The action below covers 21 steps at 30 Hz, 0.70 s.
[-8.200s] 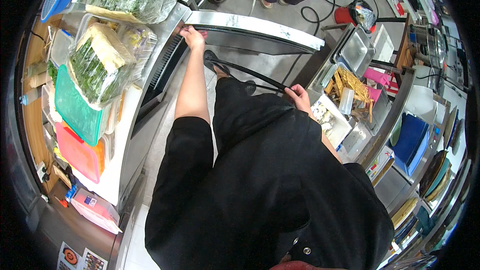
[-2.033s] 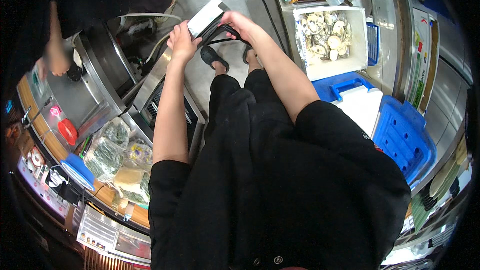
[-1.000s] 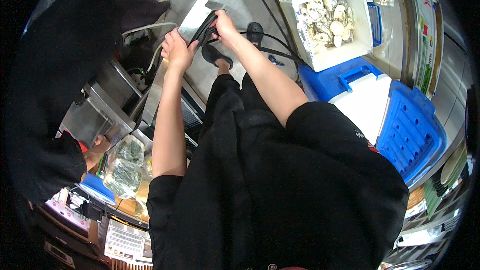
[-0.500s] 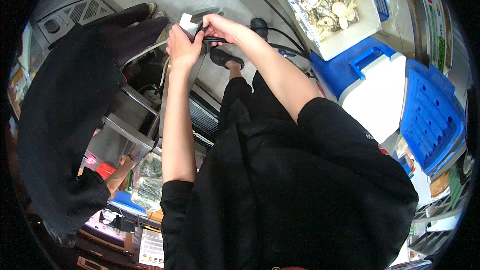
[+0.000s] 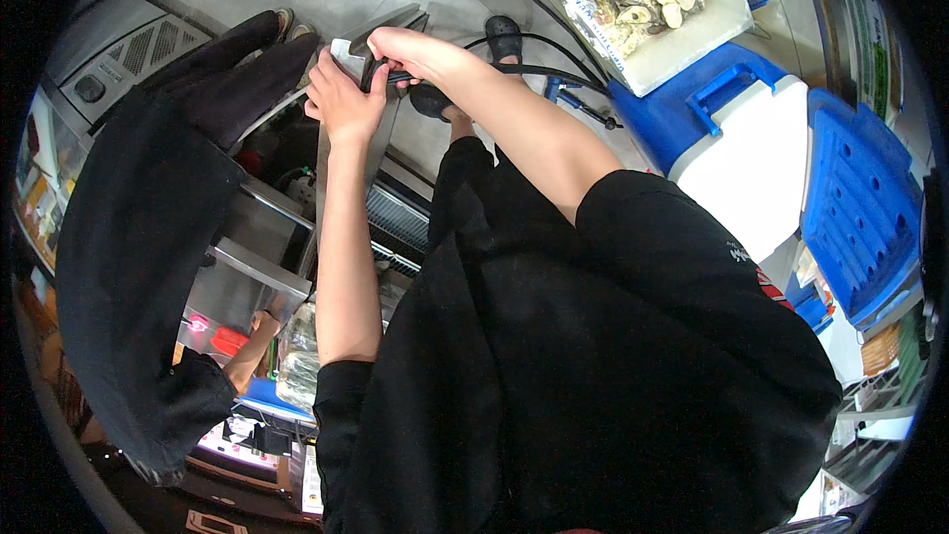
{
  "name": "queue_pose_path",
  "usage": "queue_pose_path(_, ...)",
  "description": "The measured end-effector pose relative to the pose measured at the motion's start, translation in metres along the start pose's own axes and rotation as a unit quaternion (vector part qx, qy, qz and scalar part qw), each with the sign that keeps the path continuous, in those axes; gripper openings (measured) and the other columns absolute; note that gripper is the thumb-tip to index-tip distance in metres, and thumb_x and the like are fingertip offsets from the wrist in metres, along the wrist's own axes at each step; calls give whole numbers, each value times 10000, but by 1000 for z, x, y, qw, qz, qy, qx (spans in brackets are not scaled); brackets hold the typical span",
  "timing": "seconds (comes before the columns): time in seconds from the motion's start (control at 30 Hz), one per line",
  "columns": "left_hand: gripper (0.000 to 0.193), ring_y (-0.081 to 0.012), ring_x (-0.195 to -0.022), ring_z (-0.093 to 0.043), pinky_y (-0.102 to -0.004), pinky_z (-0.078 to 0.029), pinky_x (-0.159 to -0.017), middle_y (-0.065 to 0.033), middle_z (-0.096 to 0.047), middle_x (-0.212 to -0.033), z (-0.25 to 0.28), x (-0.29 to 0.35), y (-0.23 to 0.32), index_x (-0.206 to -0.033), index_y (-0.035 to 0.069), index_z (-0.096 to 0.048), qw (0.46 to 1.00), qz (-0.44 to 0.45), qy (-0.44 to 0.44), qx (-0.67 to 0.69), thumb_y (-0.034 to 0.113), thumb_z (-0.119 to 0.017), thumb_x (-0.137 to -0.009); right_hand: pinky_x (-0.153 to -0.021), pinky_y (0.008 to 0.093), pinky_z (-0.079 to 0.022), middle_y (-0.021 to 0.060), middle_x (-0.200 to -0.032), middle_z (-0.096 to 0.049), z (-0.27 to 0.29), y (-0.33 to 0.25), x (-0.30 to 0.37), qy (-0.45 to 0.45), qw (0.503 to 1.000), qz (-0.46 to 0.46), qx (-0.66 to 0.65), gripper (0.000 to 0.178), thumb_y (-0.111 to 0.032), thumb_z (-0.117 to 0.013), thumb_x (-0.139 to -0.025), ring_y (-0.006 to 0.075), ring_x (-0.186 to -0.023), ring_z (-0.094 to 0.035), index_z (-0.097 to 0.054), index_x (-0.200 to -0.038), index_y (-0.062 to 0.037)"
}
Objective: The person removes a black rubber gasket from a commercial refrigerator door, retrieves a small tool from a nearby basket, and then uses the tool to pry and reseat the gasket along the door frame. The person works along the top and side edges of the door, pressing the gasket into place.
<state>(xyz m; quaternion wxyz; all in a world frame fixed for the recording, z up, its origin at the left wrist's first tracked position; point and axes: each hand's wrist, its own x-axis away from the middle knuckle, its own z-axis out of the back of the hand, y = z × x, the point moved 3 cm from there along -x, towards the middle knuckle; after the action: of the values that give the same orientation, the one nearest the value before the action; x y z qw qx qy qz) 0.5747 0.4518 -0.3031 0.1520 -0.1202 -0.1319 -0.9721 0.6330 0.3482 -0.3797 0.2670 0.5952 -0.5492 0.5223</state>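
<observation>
My left hand (image 5: 346, 104) is closed at the corner of a steel unit, its fingers beside a small white panel (image 5: 345, 51) and its thumb against dark material. What it grips is partly hidden. Close by on the right, my right hand (image 5: 405, 51) curls its fingers round a black cable (image 5: 390, 75). The cable seems to run on to the right past my shoes, but my right forearm hides part of it. Both arms reach forward over the steel edge (image 5: 356, 153).
On the left, a co-worker in black (image 5: 148, 237) leans over the steel unit, one hand (image 5: 265, 324) low by a red item. A foam box of shellfish (image 5: 727, 40) stands far right, by a white-and-blue cooler (image 5: 746, 178) and a blue lid (image 5: 865, 208). Black hoses (image 5: 554, 10) cross the floor.
Both hands have shifted slightly left together and keep their closed hold. The cable's visible stretch beside my right hand is shorter. The co-worker stays bent over the unit.
</observation>
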Motion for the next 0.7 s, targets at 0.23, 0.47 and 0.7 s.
queue_pose_path(0.23,953,-399,-1241,-420,-610,-306,-988,-202,-426,-1347,-1,1,0,-1442,53,-307,1000,2,2,-21,542,-754,-757,-452,432,-346,65,-572,-478,2,1,-3,-14,999,-28,26,112,-230,-516,-680,227,-444,-428,-475,-687,-126)
queue_pose_path(0.47,953,-401,-1308,-359,-609,-262,-1035,-208,-396,-1393,-2,0,-1,-1471,81,-285,1000,2,8,-28,537,-744,-771,-523,423,-376,76,-743,-539,4,-3,1,-34,998,-41,44,176,-229,-521,-701,244,-604,-484,-496,-837,-121)
queue_pose_path(0.7,847,-397,-1340,-328,-607,-253,-1047,-222,-332,-1460,6,3,-5,-1537,267,-279,990,-103,92,-4,495,-698,-837,-593,311,-447,80,-937,-672,15,15,11,-108,991,81,-21,402,-411,-582,-870,182,-629,-573,-648,-1052,-58)
